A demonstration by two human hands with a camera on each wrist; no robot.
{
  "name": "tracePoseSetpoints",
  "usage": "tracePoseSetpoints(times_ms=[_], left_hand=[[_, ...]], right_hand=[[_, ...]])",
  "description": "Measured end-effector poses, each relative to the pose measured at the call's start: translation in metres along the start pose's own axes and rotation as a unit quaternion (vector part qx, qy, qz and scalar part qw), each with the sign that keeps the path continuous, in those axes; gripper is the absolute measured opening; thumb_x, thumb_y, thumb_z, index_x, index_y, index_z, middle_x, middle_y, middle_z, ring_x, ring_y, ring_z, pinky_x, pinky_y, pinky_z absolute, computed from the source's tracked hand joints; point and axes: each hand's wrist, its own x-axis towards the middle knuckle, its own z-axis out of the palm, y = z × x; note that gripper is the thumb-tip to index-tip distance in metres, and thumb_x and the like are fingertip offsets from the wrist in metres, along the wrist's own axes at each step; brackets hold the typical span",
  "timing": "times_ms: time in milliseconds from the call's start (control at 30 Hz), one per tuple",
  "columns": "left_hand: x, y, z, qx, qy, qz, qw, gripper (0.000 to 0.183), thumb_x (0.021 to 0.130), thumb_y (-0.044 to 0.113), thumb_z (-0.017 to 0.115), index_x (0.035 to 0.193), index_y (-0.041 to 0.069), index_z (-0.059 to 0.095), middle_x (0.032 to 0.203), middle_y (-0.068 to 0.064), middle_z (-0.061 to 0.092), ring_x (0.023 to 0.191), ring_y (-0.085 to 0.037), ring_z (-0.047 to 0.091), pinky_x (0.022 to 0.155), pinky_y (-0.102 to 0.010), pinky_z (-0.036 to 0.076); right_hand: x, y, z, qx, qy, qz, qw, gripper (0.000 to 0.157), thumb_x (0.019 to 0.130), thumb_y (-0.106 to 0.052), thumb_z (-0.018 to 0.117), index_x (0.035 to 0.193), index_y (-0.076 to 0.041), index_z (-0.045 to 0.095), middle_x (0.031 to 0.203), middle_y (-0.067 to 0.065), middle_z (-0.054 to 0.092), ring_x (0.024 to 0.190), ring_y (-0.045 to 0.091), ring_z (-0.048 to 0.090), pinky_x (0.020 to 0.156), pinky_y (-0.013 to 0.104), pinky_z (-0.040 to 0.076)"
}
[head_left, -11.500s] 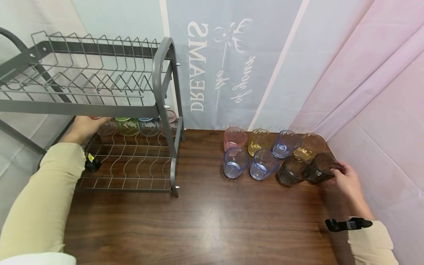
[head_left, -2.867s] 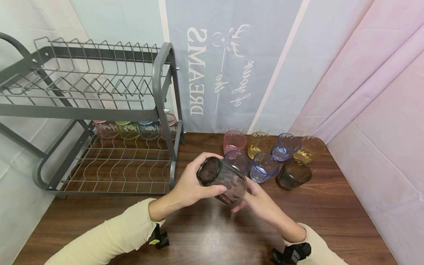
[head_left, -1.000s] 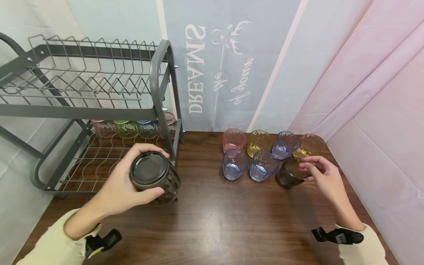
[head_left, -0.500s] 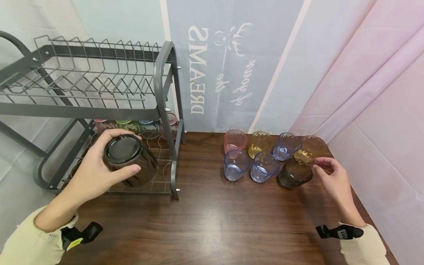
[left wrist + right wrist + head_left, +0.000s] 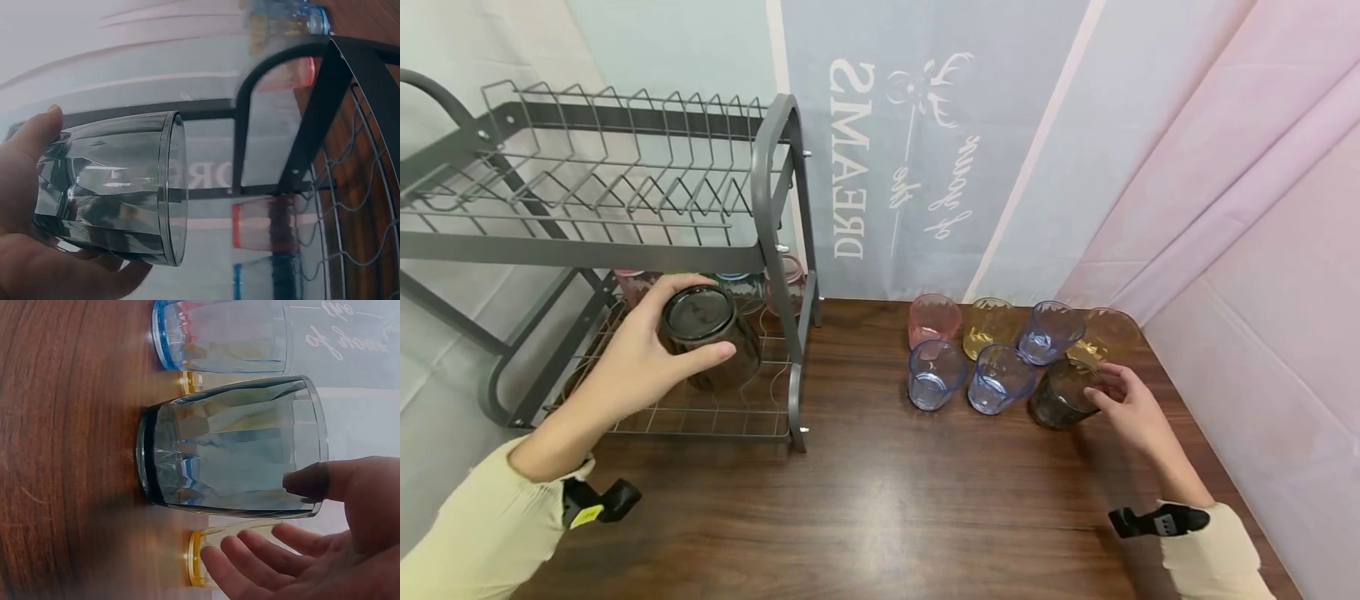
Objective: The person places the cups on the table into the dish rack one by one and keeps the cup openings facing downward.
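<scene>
In my left hand [image 5: 632,358] I grip a dark grey glass [image 5: 726,358], held upside down with its base up. It is at the front of the rack's lower shelf [image 5: 715,423], below the upper tier. The left wrist view shows my thumb and fingers around the base end of this glass [image 5: 112,187]. At the right, a second dark glass [image 5: 1056,396] stands upright on the table. My right hand [image 5: 1131,412] is at its rim. In the right wrist view the thumb overlaps the rim of that glass [image 5: 231,450], while the other fingers are extended beside the wall, seemingly apart from it.
Blue glasses [image 5: 936,379], a pink glass [image 5: 934,321] and yellow glasses [image 5: 988,329] stand upright close together by the dark one. Several coloured glasses, including a blue one [image 5: 741,293], stand inverted at the back of the lower shelf. The rack's side frame [image 5: 793,358] is right of my left hand.
The dark glass was lifted from the right end of the group, turned over between both hands, then carried left to the rack. My right hand has returned to the other dark glass.
</scene>
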Motion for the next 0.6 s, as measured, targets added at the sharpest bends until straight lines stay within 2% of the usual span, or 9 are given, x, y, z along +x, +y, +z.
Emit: tracePoseSetpoints(times_ms=[100, 167, 367, 500, 600], left_hand=[[0.007, -0.007, 0.003, 0.006, -0.001, -0.007, 1.0000, 0.071, 0.086, 0.015, 0.083, 0.148, 0.016, 0.048, 0.133, -0.010, 0.056, 0.102, -0.006, 0.056, 0.078, -0.019, 0.044], [0.013, -0.013, 0.006, 0.009, -0.004, -0.015, 0.9998, 0.070, 0.088, 0.019, 0.083, 0.148, 0.015, 0.048, 0.133, -0.011, 0.056, 0.103, -0.007, 0.056, 0.078, -0.018, 0.045], [0.026, -0.028, 0.021, -0.019, -0.028, -0.044, 0.9984, 0.073, 0.091, 0.024, 0.079, 0.151, 0.009, 0.042, 0.136, -0.016, 0.054, 0.111, -0.023, 0.059, 0.078, -0.017, 0.049], [0.034, -0.033, 0.028, -0.023, -0.040, -0.076, 0.9960, 0.080, 0.090, 0.029, 0.080, 0.153, 0.004, 0.035, 0.138, -0.021, 0.049, 0.113, -0.033, 0.058, 0.083, -0.032, 0.051], [0.040, -0.036, 0.029, -0.011, -0.038, -0.096, 0.9947, 0.085, 0.089, 0.034, 0.081, 0.152, 0.002, 0.034, 0.138, -0.023, 0.047, 0.116, -0.037, 0.055, 0.090, -0.047, 0.047]], right_hand=[[0.000, 0.000, 0.001, 0.001, -0.020, -0.006, 1.000, 0.052, 0.105, -0.014, 0.056, 0.142, 0.017, 0.038, 0.130, 0.042, 0.053, 0.095, -0.009, 0.052, 0.069, 0.013, 0.049], [0.000, 0.000, 0.001, 0.005, -0.029, -0.007, 1.000, 0.052, 0.105, -0.015, 0.056, 0.142, 0.018, 0.039, 0.131, 0.042, 0.052, 0.091, -0.015, 0.048, 0.068, 0.016, 0.052], [0.001, -0.002, 0.001, 0.009, -0.035, -0.025, 0.999, 0.045, 0.104, -0.008, 0.055, 0.140, 0.017, 0.043, 0.131, 0.040, 0.054, 0.093, -0.016, 0.049, 0.069, 0.016, 0.052], [0.001, -0.003, 0.001, 0.012, -0.040, -0.042, 0.998, 0.042, 0.103, -0.001, 0.053, 0.140, 0.016, 0.043, 0.130, 0.039, 0.056, 0.095, -0.018, 0.049, 0.069, 0.018, 0.052], [0.002, -0.004, 0.002, 0.015, -0.045, -0.045, 0.998, 0.042, 0.103, 0.001, 0.052, 0.141, 0.016, 0.043, 0.130, 0.039, 0.056, 0.095, -0.016, 0.051, 0.068, 0.020, 0.053]])
